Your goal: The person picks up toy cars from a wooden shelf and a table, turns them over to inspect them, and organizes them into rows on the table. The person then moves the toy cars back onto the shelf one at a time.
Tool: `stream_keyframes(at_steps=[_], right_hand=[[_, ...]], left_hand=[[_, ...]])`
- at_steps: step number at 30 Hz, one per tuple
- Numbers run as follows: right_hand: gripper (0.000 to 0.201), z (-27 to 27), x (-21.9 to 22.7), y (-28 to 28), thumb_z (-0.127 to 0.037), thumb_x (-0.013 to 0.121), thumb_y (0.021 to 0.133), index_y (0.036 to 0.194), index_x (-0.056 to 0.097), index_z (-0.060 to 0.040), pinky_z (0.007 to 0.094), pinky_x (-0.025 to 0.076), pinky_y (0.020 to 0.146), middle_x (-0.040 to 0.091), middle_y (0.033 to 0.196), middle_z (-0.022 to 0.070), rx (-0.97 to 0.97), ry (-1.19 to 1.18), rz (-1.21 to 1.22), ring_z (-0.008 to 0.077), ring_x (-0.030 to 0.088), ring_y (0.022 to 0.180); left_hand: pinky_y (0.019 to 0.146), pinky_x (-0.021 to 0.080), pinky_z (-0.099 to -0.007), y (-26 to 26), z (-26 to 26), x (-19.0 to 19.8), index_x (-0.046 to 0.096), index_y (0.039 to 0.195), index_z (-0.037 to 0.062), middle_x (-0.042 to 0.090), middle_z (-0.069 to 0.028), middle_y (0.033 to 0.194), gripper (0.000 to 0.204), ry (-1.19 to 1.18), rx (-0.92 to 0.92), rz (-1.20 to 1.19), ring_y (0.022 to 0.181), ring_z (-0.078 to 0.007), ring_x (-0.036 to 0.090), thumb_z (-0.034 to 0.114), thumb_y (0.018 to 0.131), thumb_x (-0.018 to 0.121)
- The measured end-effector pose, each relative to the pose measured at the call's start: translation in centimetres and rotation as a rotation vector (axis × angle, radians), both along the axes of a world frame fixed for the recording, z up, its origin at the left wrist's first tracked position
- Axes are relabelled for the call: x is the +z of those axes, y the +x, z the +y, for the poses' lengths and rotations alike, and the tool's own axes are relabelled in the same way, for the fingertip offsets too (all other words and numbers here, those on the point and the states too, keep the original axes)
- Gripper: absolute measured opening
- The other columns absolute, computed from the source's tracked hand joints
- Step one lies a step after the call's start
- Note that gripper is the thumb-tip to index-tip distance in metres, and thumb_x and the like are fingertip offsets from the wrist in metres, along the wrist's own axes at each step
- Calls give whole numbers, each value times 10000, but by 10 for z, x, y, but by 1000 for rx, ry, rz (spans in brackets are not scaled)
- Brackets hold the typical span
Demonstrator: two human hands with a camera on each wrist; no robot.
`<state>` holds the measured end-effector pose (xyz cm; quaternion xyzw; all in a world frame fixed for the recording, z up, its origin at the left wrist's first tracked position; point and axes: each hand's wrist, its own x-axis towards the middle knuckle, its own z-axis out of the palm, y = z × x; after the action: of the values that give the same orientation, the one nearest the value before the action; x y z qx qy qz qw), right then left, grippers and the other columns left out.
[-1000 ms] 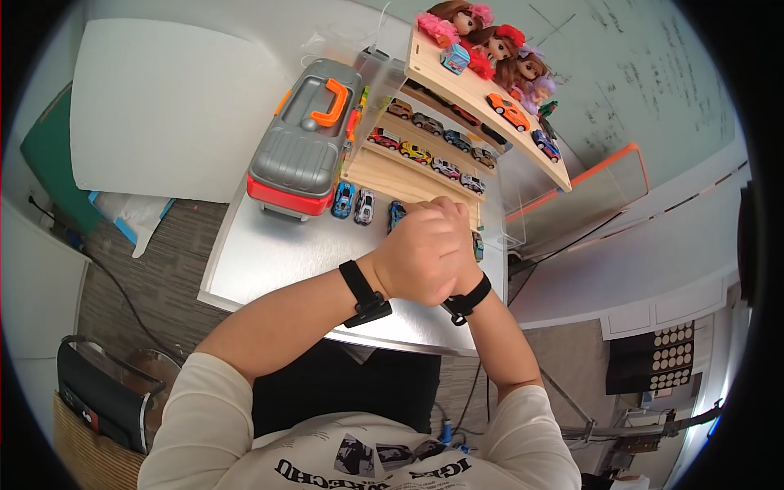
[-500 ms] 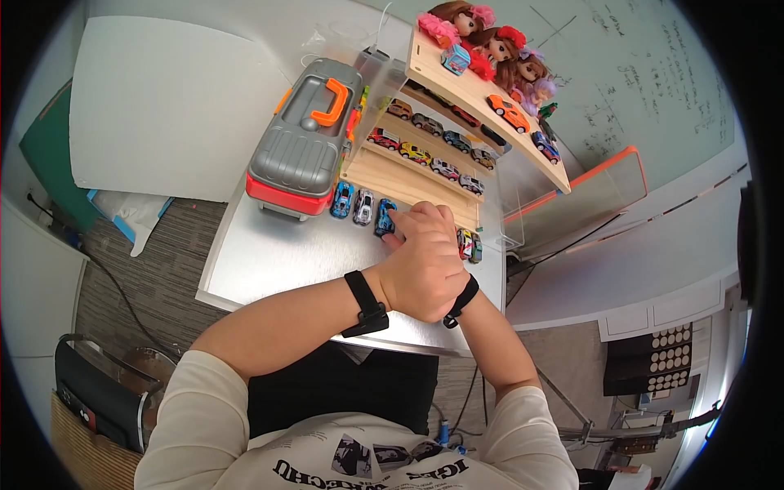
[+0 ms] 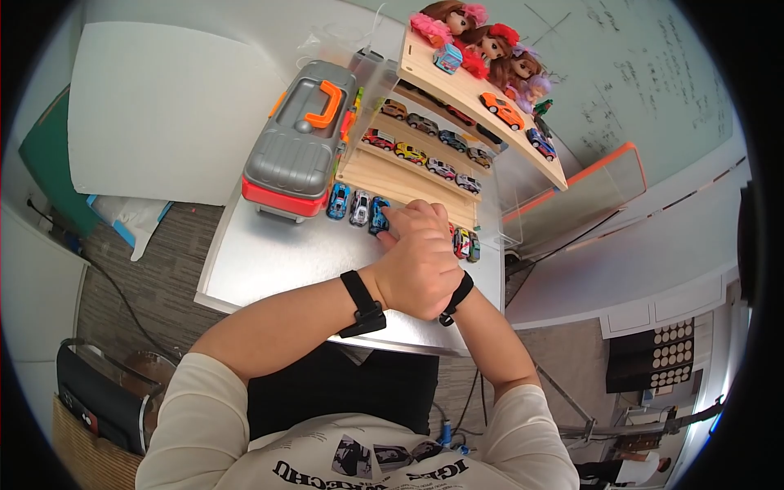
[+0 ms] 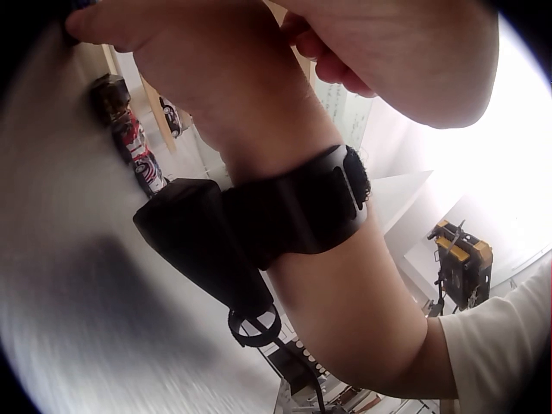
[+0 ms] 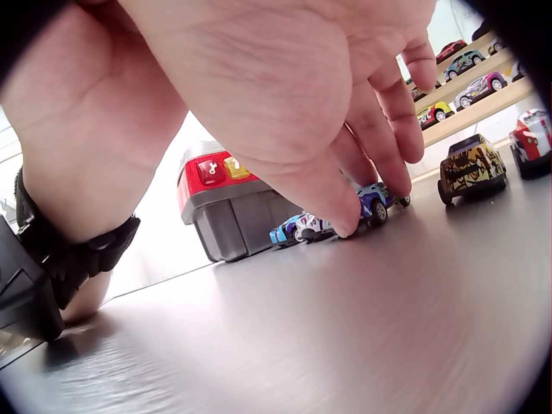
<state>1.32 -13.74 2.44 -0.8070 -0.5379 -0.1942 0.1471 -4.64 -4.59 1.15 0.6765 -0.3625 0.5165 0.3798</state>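
Observation:
My right hand (image 5: 345, 121) pinches a blue toy car (image 3: 378, 217) between thumb and fingers on the metal tabletop. Close to its left stand a silver-white toy car (image 3: 359, 209) and a lighter blue toy car (image 3: 338, 201). Over the right hand and wrist lies my left hand (image 3: 419, 273), which hides much of it in the head view. The left fingers (image 4: 332, 69) are curled and show nothing in them. To the right are a yellow-and-black toy car (image 5: 473, 169) and a red-and-white one (image 5: 530, 142).
A grey toolbox (image 3: 298, 135) with a red base and orange handle stands at the left. Behind the row, a wooden shelf (image 3: 408, 180) holds several toy cars, with dolls (image 3: 494, 45) on top. The metal table (image 3: 261, 269) has its front edge near the body.
The blue car has slid left, nearer the silver-white car, with my right hand on it. Both hands shifted left, uncovering more of the cars at the right end.

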Motion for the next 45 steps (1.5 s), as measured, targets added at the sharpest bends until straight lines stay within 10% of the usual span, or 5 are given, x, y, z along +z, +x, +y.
stream_keyframes(at_steps=[22, 45], right_hand=[[356, -45, 22, 14, -236, 619, 859, 1170, 747, -117, 427, 388, 913, 736, 944, 31, -308, -287, 37, 274, 603, 1031], [399, -30, 0, 17, -233, 775, 830, 1194, 745, -71, 416, 398, 895, 738, 933, 51, -117, -158, 76, 261, 620, 1003]], left_hand=[[589, 420, -384, -6, -2, 2, 493, 593, 94, 469, -43, 644, 187, 32, -64, 18, 599, -262, 492, 61, 536, 668], [620, 431, -393, -6, -4, 2, 502, 599, 101, 480, -40, 649, 197, 20, -55, -4, 624, -264, 516, 81, 559, 693]])
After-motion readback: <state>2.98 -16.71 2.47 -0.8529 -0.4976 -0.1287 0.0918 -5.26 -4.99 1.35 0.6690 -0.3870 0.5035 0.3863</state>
